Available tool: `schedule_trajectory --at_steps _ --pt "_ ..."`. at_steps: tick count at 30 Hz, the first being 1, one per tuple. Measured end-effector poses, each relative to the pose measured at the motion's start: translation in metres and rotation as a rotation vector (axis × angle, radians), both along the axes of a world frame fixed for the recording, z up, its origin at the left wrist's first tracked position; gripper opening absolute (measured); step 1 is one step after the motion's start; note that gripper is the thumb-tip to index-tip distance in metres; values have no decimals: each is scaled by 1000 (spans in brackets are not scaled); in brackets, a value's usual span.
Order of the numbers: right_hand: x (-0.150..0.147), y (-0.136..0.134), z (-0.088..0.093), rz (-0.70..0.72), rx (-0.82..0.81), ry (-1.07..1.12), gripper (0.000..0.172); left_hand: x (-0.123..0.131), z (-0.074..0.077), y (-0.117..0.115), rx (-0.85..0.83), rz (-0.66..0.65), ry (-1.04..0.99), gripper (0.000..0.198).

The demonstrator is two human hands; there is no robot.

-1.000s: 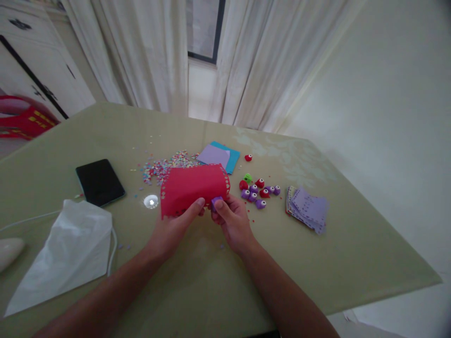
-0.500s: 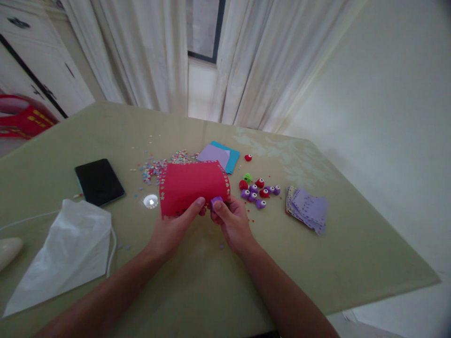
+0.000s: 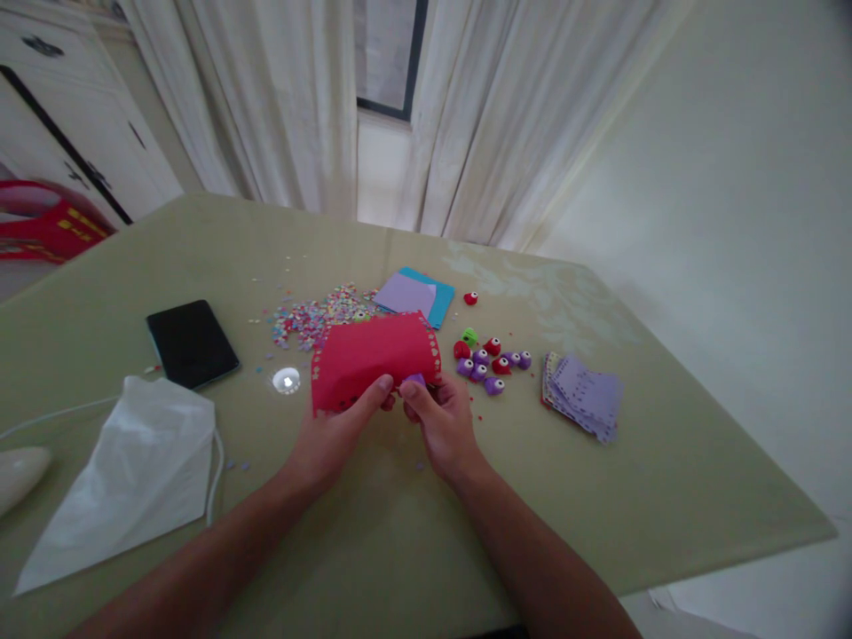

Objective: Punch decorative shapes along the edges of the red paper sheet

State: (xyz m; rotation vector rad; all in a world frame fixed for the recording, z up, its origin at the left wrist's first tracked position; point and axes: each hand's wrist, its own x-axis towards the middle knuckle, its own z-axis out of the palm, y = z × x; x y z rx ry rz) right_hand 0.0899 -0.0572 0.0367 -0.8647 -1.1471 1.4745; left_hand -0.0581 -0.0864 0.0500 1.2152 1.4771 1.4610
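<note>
A red sheet of paper (image 3: 373,355), bent and with small shapes punched along its edges, is held up over the table. My left hand (image 3: 339,435) pinches its near edge with the thumb on top. My right hand (image 3: 443,417) is closed on a small purple craft punch (image 3: 414,380) at the sheet's near right edge. The fingers cover most of that punch. To the right lie several red and purple punches (image 3: 479,364) with white tops, along with a green one (image 3: 469,337). One red punch (image 3: 471,298) lies apart, farther back.
Colourful punched bits (image 3: 319,315) are scattered behind the red sheet, near lilac (image 3: 406,293) and blue paper (image 3: 443,306). Punched lilac sheets (image 3: 586,395) are stacked at right. At left lie a black tablet (image 3: 192,342), a white bag (image 3: 133,470) and a white mouse (image 3: 19,475).
The red sheet has dipped slightly and tilted, showing more bits behind it. The purple punch is now more covered by my right hand. Both hands keep their grip.
</note>
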Motion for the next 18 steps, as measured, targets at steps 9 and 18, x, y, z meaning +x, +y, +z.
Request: schedule_trajectory --at_steps 9,18 --pt "14 16 10 -163 -86 176 52 -5 -3 1 -12 104 -27 32" --pt "56 53 7 -372 22 -145 53 -8 0 0 -11 89 -2 35"
